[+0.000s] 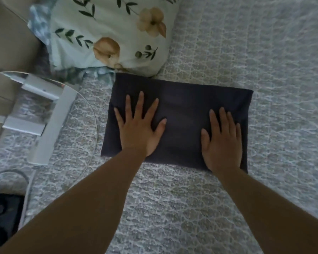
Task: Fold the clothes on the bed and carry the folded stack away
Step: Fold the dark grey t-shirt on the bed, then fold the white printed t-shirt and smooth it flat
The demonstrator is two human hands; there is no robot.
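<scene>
Near the left edge of the bed with the grey-white patterned quilt (228, 52), a dark navy cloth folded into a flat rectangle (182, 107) lies under both my palms. My left hand (139, 128) presses its left half with fingers spread and straight; my right hand (222, 142) lies flat on its right half, fingers together. The cloth's far-left corner touches a pale floral pillow (108, 32). A clear round glass tabletop with a white stand (51, 114) stands beside the bed's left edge.

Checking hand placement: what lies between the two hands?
Only a bare stretch of the dark folded cloth rectangle, which the left hand and right hand press flat, as the head view shows.
</scene>
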